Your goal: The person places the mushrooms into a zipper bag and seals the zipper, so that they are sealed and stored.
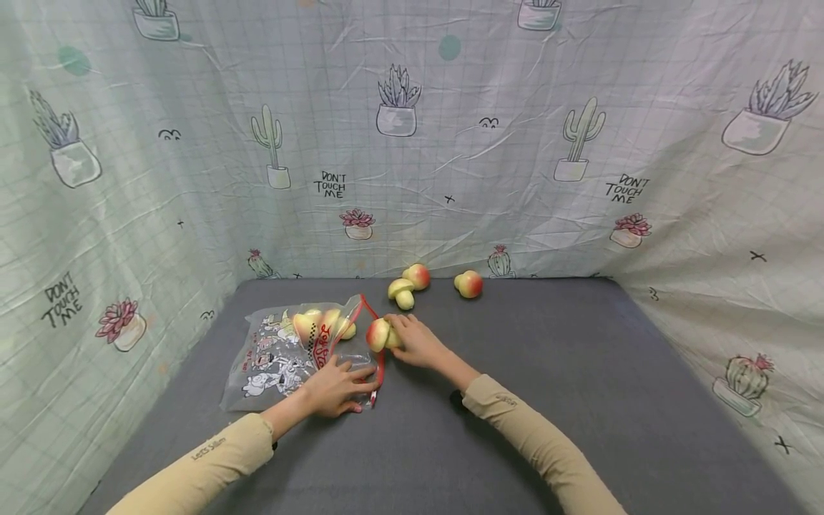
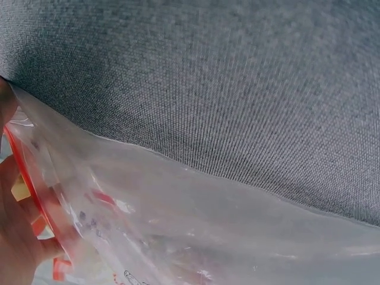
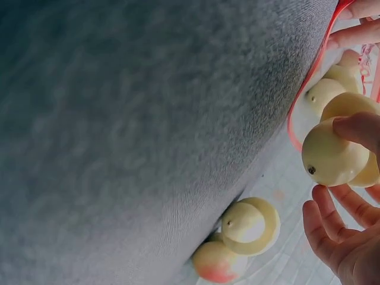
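Observation:
A toy mushroom (image 3: 334, 153) with a pale yellow stem and a red-tinged cap is in my right hand (image 1: 417, 342), between thumb and fingers. It is at the mouth of a clear printed zip bag (image 1: 270, 365) with a red edge. My left hand (image 1: 337, 388) holds the bag by its near side at the mouth, fingers spread along the red edge; its fingertips are partly hidden. Through the plastic, several yellow and red toy mushrooms (image 1: 302, 327) show inside the bag. The left wrist view has the left fingers (image 2: 15, 237) at the red edge.
Behind the right hand, a yellow toy mushroom (image 1: 402, 292) lies beside a red-capped one (image 1: 418, 276). Another red-capped mushroom (image 1: 470, 284) lies farther right. The dark grey table (image 1: 547, 357) is enclosed by a pale cactus-print cloth (image 1: 450, 172) at the back and sides.

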`<act>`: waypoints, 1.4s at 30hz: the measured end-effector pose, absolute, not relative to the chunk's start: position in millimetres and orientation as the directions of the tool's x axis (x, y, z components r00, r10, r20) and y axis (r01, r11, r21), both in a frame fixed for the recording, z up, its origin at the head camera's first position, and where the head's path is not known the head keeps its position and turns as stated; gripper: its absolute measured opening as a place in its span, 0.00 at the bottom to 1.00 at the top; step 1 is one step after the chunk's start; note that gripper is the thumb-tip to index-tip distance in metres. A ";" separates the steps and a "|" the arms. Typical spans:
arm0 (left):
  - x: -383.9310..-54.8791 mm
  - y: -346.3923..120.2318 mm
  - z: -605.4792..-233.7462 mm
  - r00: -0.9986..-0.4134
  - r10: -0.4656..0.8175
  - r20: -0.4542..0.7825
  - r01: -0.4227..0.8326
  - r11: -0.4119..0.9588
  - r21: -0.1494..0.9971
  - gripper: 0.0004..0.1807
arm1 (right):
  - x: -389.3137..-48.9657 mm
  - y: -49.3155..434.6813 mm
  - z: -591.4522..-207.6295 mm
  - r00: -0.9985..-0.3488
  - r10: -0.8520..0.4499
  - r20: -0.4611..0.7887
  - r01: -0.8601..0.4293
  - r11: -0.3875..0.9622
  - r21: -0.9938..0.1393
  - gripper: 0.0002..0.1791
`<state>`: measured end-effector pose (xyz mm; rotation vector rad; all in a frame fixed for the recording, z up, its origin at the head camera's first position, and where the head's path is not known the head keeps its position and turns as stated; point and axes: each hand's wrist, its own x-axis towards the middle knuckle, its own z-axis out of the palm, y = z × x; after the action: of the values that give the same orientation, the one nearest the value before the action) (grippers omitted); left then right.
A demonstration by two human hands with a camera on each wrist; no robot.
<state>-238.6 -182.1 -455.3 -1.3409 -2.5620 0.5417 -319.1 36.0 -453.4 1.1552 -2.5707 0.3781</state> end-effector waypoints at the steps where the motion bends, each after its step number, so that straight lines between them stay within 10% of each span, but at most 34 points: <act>1: -238.4 -182.1 -455.2 -0.570 0.822 0.006 0.749 0.522 -0.409 0.29 | -319.4 34.8 -453.8 -0.633 -0.679 0.371 -0.757 0.644 -0.113 0.32; 42: -236.0 -181.6 -455.9 -0.578 0.816 0.006 0.746 0.532 -0.400 0.28 | -328.1 -9.6 -457.6 -0.666 -0.697 0.266 -0.701 0.707 0.097 0.29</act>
<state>-236.0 -181.6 -455.9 -1.3302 -2.5767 0.5341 -328.1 -9.6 -457.6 1.1047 -2.6323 0.0204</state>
